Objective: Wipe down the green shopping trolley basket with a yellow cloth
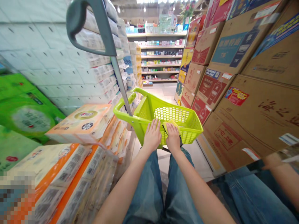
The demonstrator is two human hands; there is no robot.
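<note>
A lime-green rolling shopping basket (pixel 140 124) with perforated sides stands in front of my knees. Its grey pull handle (pixel 109 46) rises up to the left on a metal pole. My left hand (pixel 153 135) lies on the basket's near rim with its fingers stretched out over the edge. Just to the right, my right hand (pixel 173 137) presses a yellow cloth (pixel 175 123) with dark edging against the same rim. Part of the cloth is hidden under the fingers. Inside the basket, the part I can see holds nothing.
Stacked tissue packs (pixel 79 121) line the left side, with a white wall of packs (pixel 58 62) behind them. Cardboard cartons (pixel 257 115) are piled high on the right. Another person's denim-clad leg (pixel 252 196) shows at lower right. Product shelves (pixel 161 56) stand at the aisle's far end.
</note>
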